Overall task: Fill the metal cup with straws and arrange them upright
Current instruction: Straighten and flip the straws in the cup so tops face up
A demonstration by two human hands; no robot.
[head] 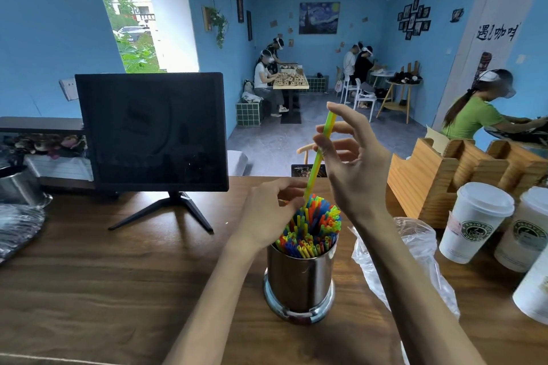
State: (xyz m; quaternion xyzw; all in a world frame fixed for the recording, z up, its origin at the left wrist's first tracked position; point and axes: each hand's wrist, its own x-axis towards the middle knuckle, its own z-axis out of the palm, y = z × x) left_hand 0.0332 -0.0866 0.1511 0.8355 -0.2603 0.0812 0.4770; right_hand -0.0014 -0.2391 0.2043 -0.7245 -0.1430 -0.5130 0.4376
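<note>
A shiny metal cup stands on the wooden counter, packed with many coloured straws that stand upright and fan a little to the right. My right hand is raised above the cup and pinches a green-yellow straw between thumb and fingers; the straw's lower end dips into the bunch. My left hand rests against the left side of the straw bunch, with its fingers touching the straw tops.
A dark monitor on a tripod foot stands at the left. A crumpled clear plastic bag lies right of the cup. White lidded paper cups and a wooden holder fill the right side. People sit in the room beyond.
</note>
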